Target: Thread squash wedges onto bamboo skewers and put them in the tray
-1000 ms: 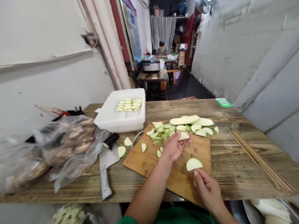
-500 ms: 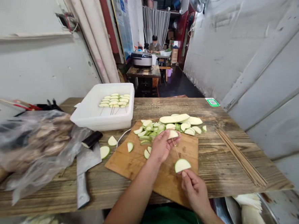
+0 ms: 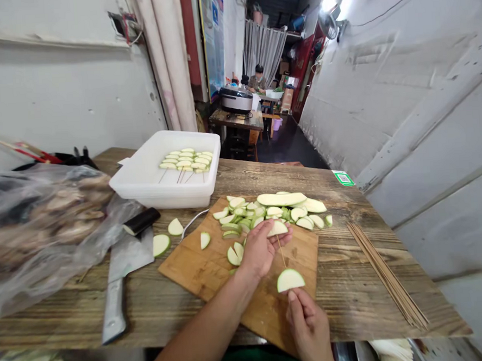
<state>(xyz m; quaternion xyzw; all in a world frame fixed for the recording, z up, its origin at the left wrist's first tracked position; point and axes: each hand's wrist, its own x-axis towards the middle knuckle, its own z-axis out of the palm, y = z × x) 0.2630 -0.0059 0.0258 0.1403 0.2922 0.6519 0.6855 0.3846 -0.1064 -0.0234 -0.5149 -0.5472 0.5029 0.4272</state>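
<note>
My left hand (image 3: pixel 263 247) is closed on a pale half-moon zucchini slice (image 3: pixel 277 229) with green skin, above the wooden cutting board (image 3: pixel 189 265). A thin bamboo skewer (image 3: pixel 281 252) runs from this slice down toward my right hand (image 3: pixel 310 320). That hand pinches the skewer just below a second half-moon slice (image 3: pixel 290 280), which is threaded on it. The lower part of the skewer is hidden by my fingers. Beyond my left hand lies a heap of cut slices (image 3: pixel 239 216), with longer zucchini pieces (image 3: pixel 282 199) beside it.
A white plastic tub (image 3: pixel 163 189) at the back left holds skewered slices. A cleaver (image 3: pixel 117 297) and a black cylindrical piece (image 3: pixel 141 221) lie left of the board, near a plastic bag of mushrooms (image 3: pixel 69 213). Bamboo skewers (image 3: pixel 388 275) lie right. A person (image 3: pixel 258 80) sits far back.
The view has shifted and tilted slightly. My right hand, with its skewer and threaded slice, is a little lower and farther left in the picture; both hands keep their hold.
</note>
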